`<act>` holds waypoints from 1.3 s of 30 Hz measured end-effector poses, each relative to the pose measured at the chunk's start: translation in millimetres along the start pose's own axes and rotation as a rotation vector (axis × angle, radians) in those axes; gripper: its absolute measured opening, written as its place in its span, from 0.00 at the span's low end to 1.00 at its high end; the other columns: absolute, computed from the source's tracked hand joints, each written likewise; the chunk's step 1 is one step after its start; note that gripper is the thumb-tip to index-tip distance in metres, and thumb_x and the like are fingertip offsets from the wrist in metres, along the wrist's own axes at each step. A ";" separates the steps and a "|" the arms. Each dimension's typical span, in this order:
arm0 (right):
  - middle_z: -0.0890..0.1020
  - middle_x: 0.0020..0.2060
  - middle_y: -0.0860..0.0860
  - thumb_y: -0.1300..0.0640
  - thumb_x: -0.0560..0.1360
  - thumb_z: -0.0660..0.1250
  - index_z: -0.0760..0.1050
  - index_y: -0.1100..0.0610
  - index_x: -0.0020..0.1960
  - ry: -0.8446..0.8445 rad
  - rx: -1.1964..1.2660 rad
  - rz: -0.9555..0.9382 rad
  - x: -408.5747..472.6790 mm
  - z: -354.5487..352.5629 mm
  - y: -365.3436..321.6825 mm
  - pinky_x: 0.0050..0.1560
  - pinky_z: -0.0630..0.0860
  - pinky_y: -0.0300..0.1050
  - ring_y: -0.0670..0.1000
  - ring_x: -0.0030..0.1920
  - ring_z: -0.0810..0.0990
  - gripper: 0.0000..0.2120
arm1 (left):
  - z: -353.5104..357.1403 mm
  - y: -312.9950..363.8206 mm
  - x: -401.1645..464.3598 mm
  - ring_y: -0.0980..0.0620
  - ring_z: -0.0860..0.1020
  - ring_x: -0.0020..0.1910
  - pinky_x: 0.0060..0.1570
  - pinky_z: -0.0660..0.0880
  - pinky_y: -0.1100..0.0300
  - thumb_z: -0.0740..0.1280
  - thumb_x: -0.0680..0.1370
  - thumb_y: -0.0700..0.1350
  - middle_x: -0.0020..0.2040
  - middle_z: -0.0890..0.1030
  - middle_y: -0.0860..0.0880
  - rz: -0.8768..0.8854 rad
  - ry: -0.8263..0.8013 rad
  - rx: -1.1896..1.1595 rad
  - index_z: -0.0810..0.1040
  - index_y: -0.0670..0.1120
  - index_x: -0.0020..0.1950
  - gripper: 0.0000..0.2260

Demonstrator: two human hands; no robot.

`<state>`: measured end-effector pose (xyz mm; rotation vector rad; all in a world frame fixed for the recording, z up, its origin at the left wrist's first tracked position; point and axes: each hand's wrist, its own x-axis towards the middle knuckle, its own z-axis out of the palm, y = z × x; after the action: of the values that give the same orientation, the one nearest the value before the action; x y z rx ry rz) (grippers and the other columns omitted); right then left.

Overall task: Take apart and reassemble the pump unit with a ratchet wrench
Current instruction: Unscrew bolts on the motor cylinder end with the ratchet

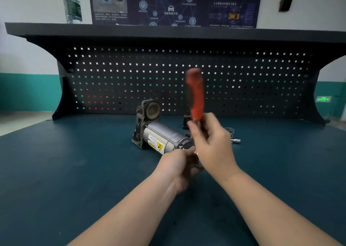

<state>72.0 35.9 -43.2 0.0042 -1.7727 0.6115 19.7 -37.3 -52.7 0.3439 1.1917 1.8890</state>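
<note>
My right hand grips the ratchet wrench mid-frame; my left hand curls at the pump unit end, grasp hidden. I should seat squarely, swing short.

- The yellow warning label on my pump unit shows a black triangle hazard sign; the white part beside it carries small print, too fine to read.
- The wall poster has Chinese captions around a car icon, too blurred to read.
- A green illuminated sign glows low on the right wall, its symbols unclear.
- The water bottle on the shelf has a green label, its lettering illegible.
</note>
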 end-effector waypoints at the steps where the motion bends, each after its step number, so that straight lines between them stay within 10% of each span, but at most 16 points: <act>1: 0.76 0.28 0.47 0.52 0.77 0.64 0.71 0.53 0.42 0.076 0.059 0.151 2.9 -1.4 3.0 0.32 0.70 0.36 0.46 0.30 0.74 0.08 | 0.6 0.2 0.3 0.49 0.77 0.28 0.24 0.77 0.61 0.60 0.79 0.34 0.35 0.78 0.42 0.000 0.015 -0.009 0.75 0.36 0.51 0.06; 5: 0.76 0.27 0.50 0.58 0.79 0.62 0.71 0.56 0.40 0.388 0.522 1.113 8.5 -7.7 24.1 0.19 0.64 0.34 0.42 0.18 0.70 0.09 | 2.6 -2.6 2.2 0.46 0.78 0.35 0.34 0.79 0.54 0.63 0.78 0.35 0.39 0.79 0.40 0.005 0.053 -0.017 0.74 0.37 0.48 0.02; 7: 0.75 0.30 0.52 0.60 0.80 0.61 0.71 0.58 0.41 0.433 0.670 1.283 5.0 -4.1 27.6 0.17 0.62 0.33 0.44 0.18 0.69 0.09 | 1.6 -2.8 2.3 0.47 0.79 0.36 0.35 0.79 0.55 0.64 0.78 0.36 0.40 0.79 0.40 0.004 0.054 -0.025 0.74 0.37 0.48 0.02; 15: 0.73 0.32 0.43 0.53 0.76 0.64 0.72 0.56 0.45 -0.061 -0.036 -0.112 0.1 -1.6 -6.8 0.36 0.69 0.33 0.44 0.32 0.71 0.07 | -0.3 -2.2 -0.5 0.47 0.80 0.37 0.36 0.78 0.60 0.62 0.78 0.36 0.39 0.80 0.42 -0.002 -0.016 0.006 0.78 0.39 0.47 0.06; 17: 0.72 0.32 0.43 0.53 0.76 0.64 0.73 0.56 0.46 -0.086 -0.093 -0.222 -6.1 2.9 -8.0 0.37 0.67 0.31 0.43 0.32 0.69 0.06 | -2.0 -1.3 0.9 0.46 0.77 0.42 0.41 0.73 0.58 0.59 0.78 0.36 0.43 0.78 0.41 -0.007 -0.012 0.026 0.77 0.41 0.48 0.08; 20: 0.75 0.29 0.44 0.52 0.78 0.64 0.71 0.52 0.42 0.098 0.061 0.104 -2.3 0.1 -0.2 0.33 0.69 0.32 0.43 0.30 0.74 0.07 | -0.6 -0.9 0.5 0.48 0.77 0.30 0.28 0.77 0.62 0.59 0.79 0.34 0.37 0.77 0.42 -0.018 0.028 0.000 0.76 0.38 0.47 0.07; 26: 0.74 0.31 0.53 0.59 0.80 0.61 0.70 0.58 0.40 0.474 0.735 1.367 0.7 -0.8 31.2 0.21 0.67 0.37 0.46 0.20 0.71 0.10 | 1.0 -2.8 1.9 0.47 0.79 0.35 0.31 0.79 0.56 0.63 0.79 0.36 0.38 0.79 0.41 -0.009 0.063 -0.046 0.75 0.37 0.45 0.04; 35: 0.76 0.31 0.48 0.53 0.77 0.64 0.73 0.56 0.45 -0.023 -0.042 -0.140 -5.7 1.2 -7.8 0.36 0.70 0.36 0.47 0.32 0.73 0.07 | 0.8 -0.9 -4.0 0.50 0.77 0.31 0.27 0.78 0.62 0.62 0.77 0.34 0.36 0.79 0.43 -0.039 0.009 0.010 0.78 0.39 0.43 0.07; 39: 0.77 0.28 0.46 0.51 0.77 0.64 0.71 0.51 0.41 0.104 0.042 0.123 -2.2 -0.9 2.1 0.33 0.70 0.35 0.45 0.30 0.75 0.07 | 1.4 -0.6 -3.2 0.49 0.76 0.30 0.29 0.78 0.57 0.60 0.79 0.34 0.39 0.78 0.41 -0.033 0.014 -0.019 0.77 0.36 0.51 0.07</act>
<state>72.9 37.3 -45.9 -0.1064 -1.6678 0.7246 22.8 -38.9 -51.8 0.2992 1.1815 1.8753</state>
